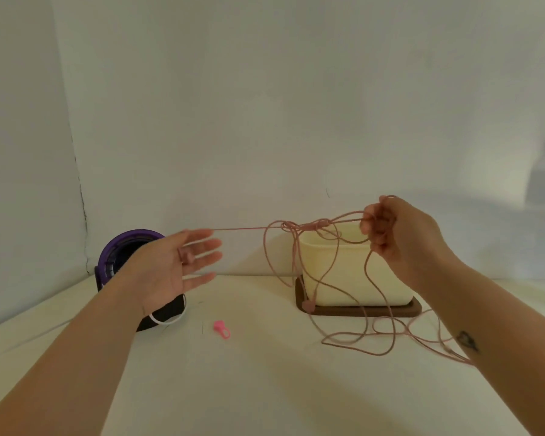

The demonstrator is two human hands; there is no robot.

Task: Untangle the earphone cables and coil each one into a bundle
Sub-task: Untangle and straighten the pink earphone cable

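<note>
Right hand (390,239) is curled tight, pinching loops of the pink earphone cable (249,229) just above the cream tub's (356,272) right rim. Left hand (177,269) is out well left of the tub, fingers straight and spread, an earbud (186,256) against them. One strand runs taut to the knot (309,226) over the tub's left rim. Slack trails on the table (265,372) before the tub.
</note>
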